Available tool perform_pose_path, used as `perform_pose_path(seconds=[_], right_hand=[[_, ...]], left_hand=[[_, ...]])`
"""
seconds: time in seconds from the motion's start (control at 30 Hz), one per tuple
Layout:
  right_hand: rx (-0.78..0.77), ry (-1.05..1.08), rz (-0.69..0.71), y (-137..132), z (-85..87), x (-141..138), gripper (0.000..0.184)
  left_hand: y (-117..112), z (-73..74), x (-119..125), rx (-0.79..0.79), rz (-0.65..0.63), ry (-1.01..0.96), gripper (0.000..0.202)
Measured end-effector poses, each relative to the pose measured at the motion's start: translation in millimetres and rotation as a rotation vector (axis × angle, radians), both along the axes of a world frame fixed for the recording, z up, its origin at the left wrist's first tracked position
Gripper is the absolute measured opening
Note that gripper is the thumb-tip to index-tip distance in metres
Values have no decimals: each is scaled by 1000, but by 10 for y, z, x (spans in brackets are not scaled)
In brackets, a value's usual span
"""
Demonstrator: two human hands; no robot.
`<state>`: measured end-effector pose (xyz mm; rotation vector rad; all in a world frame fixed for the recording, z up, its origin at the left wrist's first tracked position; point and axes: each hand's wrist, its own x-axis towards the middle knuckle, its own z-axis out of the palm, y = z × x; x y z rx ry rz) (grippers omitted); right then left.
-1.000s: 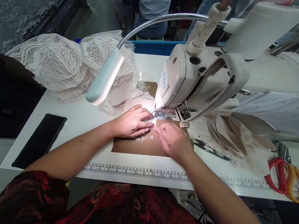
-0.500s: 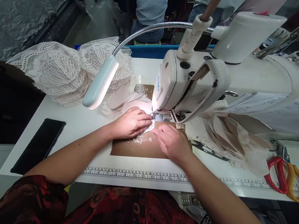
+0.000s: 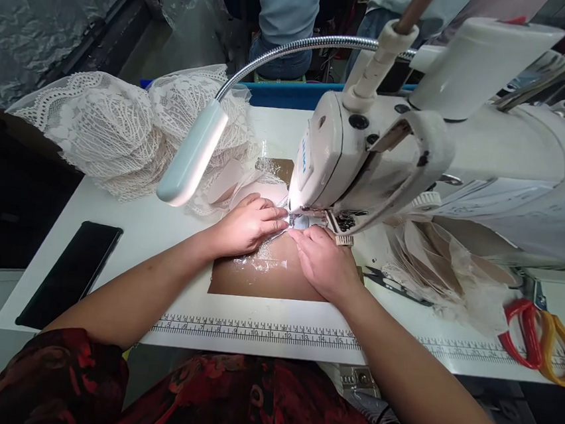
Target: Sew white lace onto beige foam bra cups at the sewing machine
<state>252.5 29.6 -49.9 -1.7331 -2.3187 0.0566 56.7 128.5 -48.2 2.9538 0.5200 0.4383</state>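
My left hand (image 3: 252, 228) is closed on a pale lace fabric piece (image 3: 273, 238), its fingertips just left of the sewing machine's needle area (image 3: 292, 219). On the other side, my right hand (image 3: 318, 259) pinches the near edge of the same piece, close to the presser foot. Part of the fabric is hidden under both hands. A brown, shiny sheet (image 3: 251, 279) covers the machine bed below my wrists. Beige cup-shaped pieces with lace (image 3: 265, 189) lie behind my left hand.
A lamp (image 3: 193, 153) hangs over the left side, before a lace pile (image 3: 110, 129). A black phone (image 3: 70, 275) lies at left. Rightward are snips (image 3: 398, 286), stacked beige pieces (image 3: 423, 252) and red-and-yellow-handled scissors (image 3: 523, 332). A ruler strip (image 3: 255, 331) runs along the front edge.
My right hand has moved slightly forward, its fingertips now nearer the needle and my left fingers. Less of the pale fabric shows between the hands. The view has shifted a little.
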Motion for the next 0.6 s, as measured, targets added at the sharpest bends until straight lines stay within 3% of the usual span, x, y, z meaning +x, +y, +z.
perform_pose_path(seconds=[0.23,0.47,0.6], right_hand=[[1,29,3,-3,-11,19,35],[-14,89,7,-12,-19,48,33],[13,150,31,-19,-27,73,34]], left_hand=[[8,11,-2,5,43,9,34],[-21,32,-9,108,118,88,38],[-113,135,-37,146,201,174,46]])
